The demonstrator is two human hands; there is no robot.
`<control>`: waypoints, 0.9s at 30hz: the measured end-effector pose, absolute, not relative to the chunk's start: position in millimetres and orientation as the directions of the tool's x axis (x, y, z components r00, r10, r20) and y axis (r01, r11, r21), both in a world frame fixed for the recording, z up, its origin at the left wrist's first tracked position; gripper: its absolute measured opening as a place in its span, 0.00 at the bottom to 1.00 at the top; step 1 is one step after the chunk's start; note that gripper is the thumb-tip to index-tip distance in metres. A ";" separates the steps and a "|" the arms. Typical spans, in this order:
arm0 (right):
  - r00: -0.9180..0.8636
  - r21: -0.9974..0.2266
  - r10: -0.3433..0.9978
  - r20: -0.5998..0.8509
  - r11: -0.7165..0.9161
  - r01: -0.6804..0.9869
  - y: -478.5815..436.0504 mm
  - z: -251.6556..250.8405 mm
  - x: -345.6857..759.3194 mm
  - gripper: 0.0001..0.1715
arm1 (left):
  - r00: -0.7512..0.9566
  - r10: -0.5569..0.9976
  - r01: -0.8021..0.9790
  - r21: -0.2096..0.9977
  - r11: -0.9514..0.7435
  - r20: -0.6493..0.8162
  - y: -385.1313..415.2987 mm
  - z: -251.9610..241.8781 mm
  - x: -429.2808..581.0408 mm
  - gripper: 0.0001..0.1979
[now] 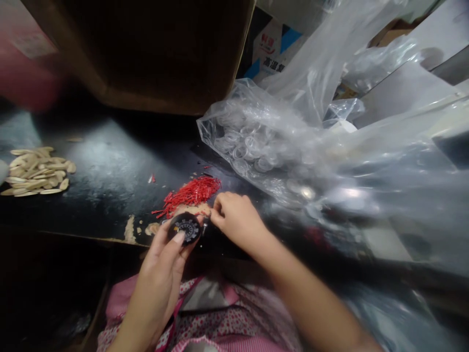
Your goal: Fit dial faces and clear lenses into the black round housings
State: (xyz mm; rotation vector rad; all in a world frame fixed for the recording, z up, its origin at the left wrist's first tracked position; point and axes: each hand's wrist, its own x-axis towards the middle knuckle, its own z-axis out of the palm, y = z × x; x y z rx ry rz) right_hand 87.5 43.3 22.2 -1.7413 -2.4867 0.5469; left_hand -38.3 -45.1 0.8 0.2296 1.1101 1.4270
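My left hand (166,264) grips a round black dial gauge (188,230), its thumb lying on the dial face, which is turned up toward me. White markings ring the face. Just right of the gauge, my right hand (232,215) has its fingers curled together in a pinch beside a pile of thin red pointers (196,191). Whatever those fingertips hold, if anything, is hidden or too small to name. The pile lies on the black tabletop (110,210), with a worn tan patch along its near side.
A clear plastic bag (252,142) of round transparent covers lies to the right. An open cardboard box (146,93) stands at the back. Pale flat seeds (38,171) are heaped at the left. More plastic sheeting (388,181) spreads over the right side.
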 end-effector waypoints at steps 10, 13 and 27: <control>-0.334 -0.684 0.932 0.141 0.336 0.648 15.6 24.5 99.7 0.06 | -0.198 0.884 -0.714 0.680 0.166 -0.423 -35.7 9.6 -32.5 0.13; -0.315 -0.806 0.937 0.149 0.300 0.510 12.0 31.4 100.3 0.06 | -0.212 0.889 -0.720 0.681 0.138 -0.405 -35.7 12.2 -34.5 0.13; -0.389 -0.759 0.921 0.040 0.281 0.588 3.4 47.7 101.3 0.07 | -0.187 0.946 -0.372 0.911 0.180 -0.264 -42.1 -4.9 -24.4 0.18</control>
